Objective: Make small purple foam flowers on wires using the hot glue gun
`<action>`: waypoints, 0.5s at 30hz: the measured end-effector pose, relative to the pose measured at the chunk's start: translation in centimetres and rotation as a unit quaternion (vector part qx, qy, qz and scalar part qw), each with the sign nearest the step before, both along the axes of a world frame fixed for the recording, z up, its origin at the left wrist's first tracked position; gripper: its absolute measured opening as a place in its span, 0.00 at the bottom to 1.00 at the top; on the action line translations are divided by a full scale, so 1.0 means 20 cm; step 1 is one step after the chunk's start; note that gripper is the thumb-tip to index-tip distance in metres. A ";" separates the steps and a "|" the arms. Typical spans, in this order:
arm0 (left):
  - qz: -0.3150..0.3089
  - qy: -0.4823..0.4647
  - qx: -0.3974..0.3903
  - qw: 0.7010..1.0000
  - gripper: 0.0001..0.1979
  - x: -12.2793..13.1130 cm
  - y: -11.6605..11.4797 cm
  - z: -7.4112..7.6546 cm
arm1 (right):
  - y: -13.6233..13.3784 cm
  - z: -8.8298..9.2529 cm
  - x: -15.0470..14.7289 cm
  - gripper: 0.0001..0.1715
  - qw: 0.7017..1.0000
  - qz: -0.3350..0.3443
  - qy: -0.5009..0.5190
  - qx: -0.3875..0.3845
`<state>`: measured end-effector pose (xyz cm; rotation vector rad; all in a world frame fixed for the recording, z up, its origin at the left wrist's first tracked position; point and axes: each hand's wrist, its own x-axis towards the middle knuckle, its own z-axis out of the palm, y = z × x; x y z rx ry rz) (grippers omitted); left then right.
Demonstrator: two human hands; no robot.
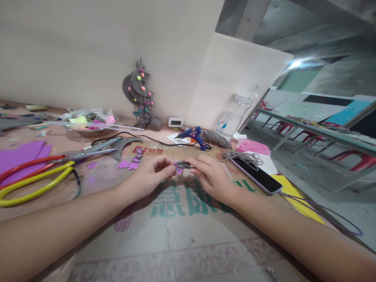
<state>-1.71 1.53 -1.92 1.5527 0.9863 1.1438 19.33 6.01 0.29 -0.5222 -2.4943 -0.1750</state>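
Observation:
My left hand (155,172) and my right hand (213,176) meet above the cardboard, fingertips pinched on a small grey and purple craft piece (183,166). Each hand grips one end of it; the fingers and blur hide its exact shape. Just left of my left hand lie purple flower-shaped cutouts (129,164) and a row of small grey and purple pieces (138,156). Beyond the hands, a blue hot glue gun (194,136) with a small red light rests on its stand. Grey yarn (216,138) lies behind it.
Red- and yellow-handled scissors (63,168) lie at left near purple sheets (22,156). A bowl (88,127) of colourful bits, a decorated grey crescent ornament (139,90), a small digital clock (175,122) and a bottle (233,117) stand behind. A phone (257,174) lies right.

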 end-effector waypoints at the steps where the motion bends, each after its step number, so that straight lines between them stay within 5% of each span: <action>1: -0.001 -0.002 0.000 1.000 0.10 0.00 0.00 0.00 | 0.00 0.00 0.00 0.15 1.000 -0.001 0.001 -0.005; 15: 0.033 -0.004 -0.008 0.999 0.11 0.02 -0.01 0.02 | 0.01 -0.02 0.01 0.16 0.992 -0.018 0.085 -0.089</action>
